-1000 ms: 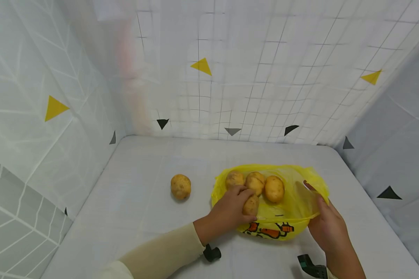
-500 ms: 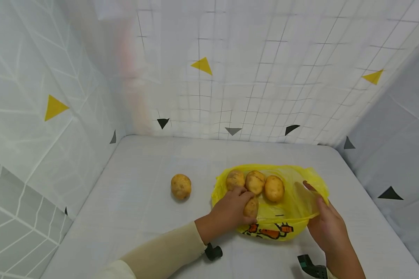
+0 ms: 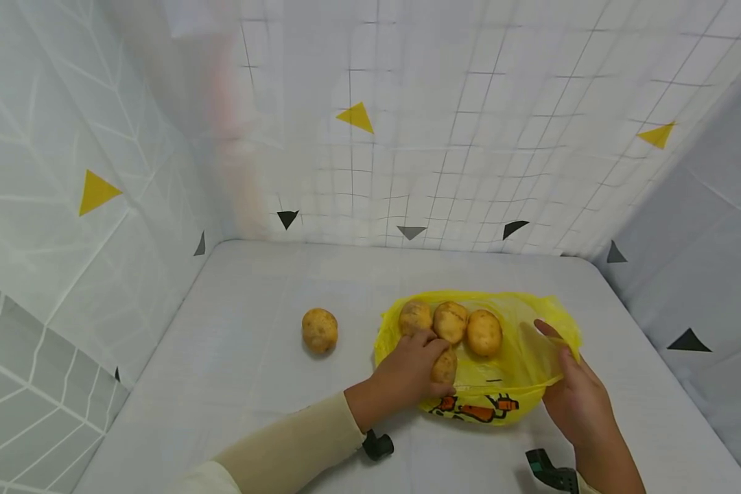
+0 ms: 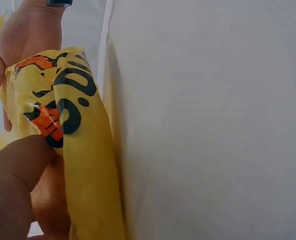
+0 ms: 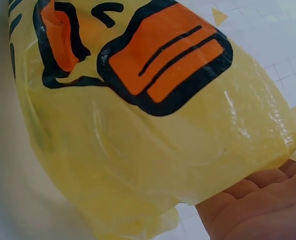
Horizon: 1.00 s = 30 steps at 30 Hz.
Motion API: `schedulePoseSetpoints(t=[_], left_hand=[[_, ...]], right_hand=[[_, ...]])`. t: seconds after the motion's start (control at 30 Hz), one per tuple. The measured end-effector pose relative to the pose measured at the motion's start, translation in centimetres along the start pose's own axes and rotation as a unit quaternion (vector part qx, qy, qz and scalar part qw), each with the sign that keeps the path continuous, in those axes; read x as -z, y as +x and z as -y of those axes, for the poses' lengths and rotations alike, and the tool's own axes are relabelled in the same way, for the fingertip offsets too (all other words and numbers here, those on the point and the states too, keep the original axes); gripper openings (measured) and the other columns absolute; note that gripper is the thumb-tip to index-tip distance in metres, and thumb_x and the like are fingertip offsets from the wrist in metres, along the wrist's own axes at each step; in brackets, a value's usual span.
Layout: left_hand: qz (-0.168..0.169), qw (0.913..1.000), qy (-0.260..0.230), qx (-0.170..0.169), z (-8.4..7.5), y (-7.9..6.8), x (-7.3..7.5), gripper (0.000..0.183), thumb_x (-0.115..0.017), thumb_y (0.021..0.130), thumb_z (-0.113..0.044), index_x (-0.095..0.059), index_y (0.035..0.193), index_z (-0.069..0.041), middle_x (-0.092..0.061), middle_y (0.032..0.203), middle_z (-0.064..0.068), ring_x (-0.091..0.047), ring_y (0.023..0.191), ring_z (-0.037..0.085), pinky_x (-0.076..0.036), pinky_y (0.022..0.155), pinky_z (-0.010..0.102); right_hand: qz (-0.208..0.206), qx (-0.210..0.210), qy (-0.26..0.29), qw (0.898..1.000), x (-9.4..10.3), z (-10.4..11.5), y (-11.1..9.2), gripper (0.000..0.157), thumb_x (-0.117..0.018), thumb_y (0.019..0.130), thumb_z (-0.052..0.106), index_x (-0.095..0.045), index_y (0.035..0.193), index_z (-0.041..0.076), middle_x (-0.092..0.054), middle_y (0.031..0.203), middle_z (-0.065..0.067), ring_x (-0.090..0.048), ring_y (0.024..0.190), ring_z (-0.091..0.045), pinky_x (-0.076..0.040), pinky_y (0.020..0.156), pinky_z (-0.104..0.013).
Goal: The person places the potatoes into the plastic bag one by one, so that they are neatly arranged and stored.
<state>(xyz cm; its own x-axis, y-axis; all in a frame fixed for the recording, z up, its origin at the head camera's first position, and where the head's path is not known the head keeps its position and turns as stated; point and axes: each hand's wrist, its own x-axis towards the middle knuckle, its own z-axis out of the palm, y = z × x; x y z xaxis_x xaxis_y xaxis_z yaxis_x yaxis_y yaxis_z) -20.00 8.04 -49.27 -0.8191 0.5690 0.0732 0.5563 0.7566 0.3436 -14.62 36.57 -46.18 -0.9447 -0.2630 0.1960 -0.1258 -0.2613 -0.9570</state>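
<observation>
A yellow plastic bag [image 3: 527,357] with an orange-and-black cartoon print lies with its mouth spread wide. My left hand [image 3: 409,368] reaches over its near left rim and grips a potato [image 3: 447,366] just inside. Beyond those fingers, three more potatoes [image 3: 484,333] sit in the bag in a row. At the bag's right side my right hand [image 3: 579,401] holds the rim, its fingers partly behind the thin plastic. In the left wrist view, the gripped potato [image 4: 50,195] shows between the left hand [image 4: 13,180] and the bag wall; some fingers are hidden.
A single potato [image 3: 320,331] lies on the white table [image 3: 247,384], left of the bag. White sheet walls [image 3: 321,171] with yellow and dark triangle markers surround the table at the back and sides. Small black devices [image 3: 378,446] sit at both wrists.
Almost nothing differs: the left hand and the potato in it have shifted very slightly right, and the potatoes behind have settled a little. The right hand stays at the rim.
</observation>
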Motion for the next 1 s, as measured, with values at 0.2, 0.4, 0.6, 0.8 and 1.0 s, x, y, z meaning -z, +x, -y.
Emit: schedulePoseSetpoints(t=[0.2,0.4,0.6,0.8,1.0], left_hand=[[-0.011,0.9999,-0.007,-0.010,0.2,-0.4,0.3,0.077,-0.072,0.091,-0.065,-0.049,0.152,-0.025,-0.050,0.148,-0.001,-0.055,0.131,0.024,-0.051,0.107,0.036],[-0.018,0.9962,-0.085,0.007,0.7,-1.1,1.9,0.075,-0.075,0.091,-0.061,-0.050,0.152,-0.026,-0.048,0.153,-0.003,-0.050,0.140,0.025,-0.050,0.110,0.040],[-0.033,0.9863,-0.154,0.050,2.0,-1.7,4.0,0.079,-0.076,0.091,-0.059,-0.047,0.156,-0.024,-0.044,0.160,-0.005,-0.048,0.143,0.031,-0.050,0.110,0.045],[-0.056,0.9744,-0.198,0.090,3.6,-2.1,5.8,0.078,-0.077,0.092,-0.054,-0.046,0.156,-0.022,-0.044,0.160,0.000,-0.042,0.148,0.031,-0.041,0.118,0.051],[-0.069,0.9673,-0.210,0.125,4.5,-2.3,7.5,0.077,-0.076,0.092,-0.057,-0.046,0.155,-0.026,-0.040,0.163,0.000,-0.041,0.149,0.029,-0.042,0.118,0.052]], right_hand=[[-0.018,-0.016,-0.027,0.999,-0.3,0.3,0.1,0.057,-0.012,0.116,0.035,-0.012,0.168,0.013,0.000,0.168,-0.003,-0.024,0.147,-0.012,-0.040,0.111,-0.013],[-0.037,-0.030,-0.043,0.998,-0.6,0.6,0.1,0.057,-0.015,0.116,0.038,-0.014,0.169,0.016,0.001,0.169,0.000,-0.019,0.149,-0.012,-0.039,0.110,-0.011],[-0.038,-0.028,-0.037,0.998,-0.7,0.4,0.0,0.057,-0.016,0.116,0.038,-0.015,0.169,0.016,-0.001,0.169,-0.001,-0.022,0.149,-0.011,-0.040,0.110,-0.013],[-0.037,-0.031,-0.040,0.998,-0.8,0.3,-0.2,0.057,-0.016,0.116,0.037,-0.014,0.169,0.017,-0.003,0.168,0.001,-0.024,0.147,-0.008,-0.041,0.109,-0.012],[-0.030,-0.035,-0.045,0.998,-0.5,0.6,-0.2,0.057,-0.015,0.116,0.037,-0.013,0.169,0.018,-0.001,0.169,-0.001,-0.025,0.146,-0.008,-0.042,0.109,-0.013]])
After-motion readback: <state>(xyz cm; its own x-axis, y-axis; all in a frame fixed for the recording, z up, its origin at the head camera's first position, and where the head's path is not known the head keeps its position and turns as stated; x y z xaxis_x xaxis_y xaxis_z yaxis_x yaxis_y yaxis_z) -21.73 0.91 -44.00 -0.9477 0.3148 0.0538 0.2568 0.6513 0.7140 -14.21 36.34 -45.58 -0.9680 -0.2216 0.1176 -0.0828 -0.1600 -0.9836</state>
